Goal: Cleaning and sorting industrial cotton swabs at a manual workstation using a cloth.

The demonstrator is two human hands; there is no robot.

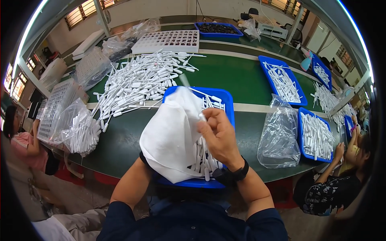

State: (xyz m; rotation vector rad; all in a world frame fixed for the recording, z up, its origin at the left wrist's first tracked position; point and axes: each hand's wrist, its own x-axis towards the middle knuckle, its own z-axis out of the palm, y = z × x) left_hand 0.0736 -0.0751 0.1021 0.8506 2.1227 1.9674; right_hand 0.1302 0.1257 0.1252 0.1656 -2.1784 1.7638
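Observation:
A white cloth (pixel 171 136) lies draped over my left hand and hides its fingers, so its grip does not show. Beside the cloth, my right hand (pixel 220 134) is closed in a pinch on a thin white plastic stick with a thicker end. That thicker end (pixel 184 80) sticks up past the cloth's top and is smeared by motion. Under both hands sits a blue tray (pixel 228 105) holding many similar white sticks (pixel 205 162). The cloth covers much of the tray's left part.
A big loose heap of white sticks (pixel 140 78) spreads over the green belt (pixel 231 74). Blue trays of sticks (pixel 317 138) (pixel 281 82) and a clear plastic bag (pixel 278 140) lie to the right. A bagged bundle (pixel 82 130) stands left. People sit at both sides.

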